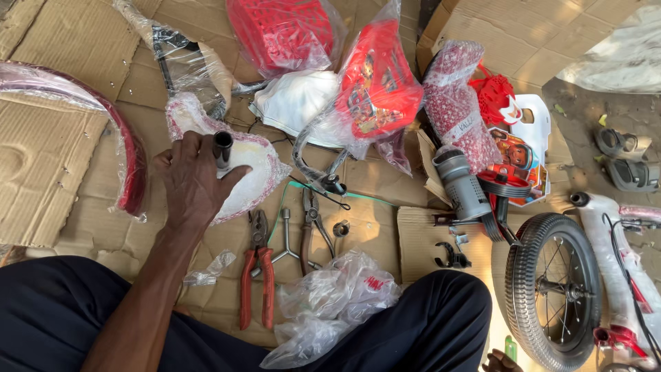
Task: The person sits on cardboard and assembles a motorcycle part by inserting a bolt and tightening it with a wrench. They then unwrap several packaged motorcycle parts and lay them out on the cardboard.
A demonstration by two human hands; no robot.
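The left hand (189,180) was wrapped around a short dark metal tube (223,149) that stuck up out of a white, foam-wrapped bike part with red trim (251,172), left of centre in the frame. Fingers were closed snug on the tube, thumb on the wrap. If I had to guess how to do that bit well: keep the tube upright, grip it low near the wrap, and pin the wrapped part against the cardboard sheet (48,151) so it wouldn't skid. The right hand (501,360) only peeked in at the bottom edge, right of centre, and I couldn't tell if it was holding anything.

Counting outward from there:
- one pair of red-handled pliers (257,275), just below the hand
- one pair of brown-handled pliers (308,227)
- one three-way metal socket wrench (286,244) between them
- one crumpled clear plastic bag (330,303) at bottom centre
- one small spoked wheel with a black tyre (551,289), lower right
- one grey plastic cylinder part (460,182)
- one red mudguard in plastic wrap (127,148), far left
- two red bagged plastic pieces, a mesh basket (282,31) and a printed panel (377,83), up top
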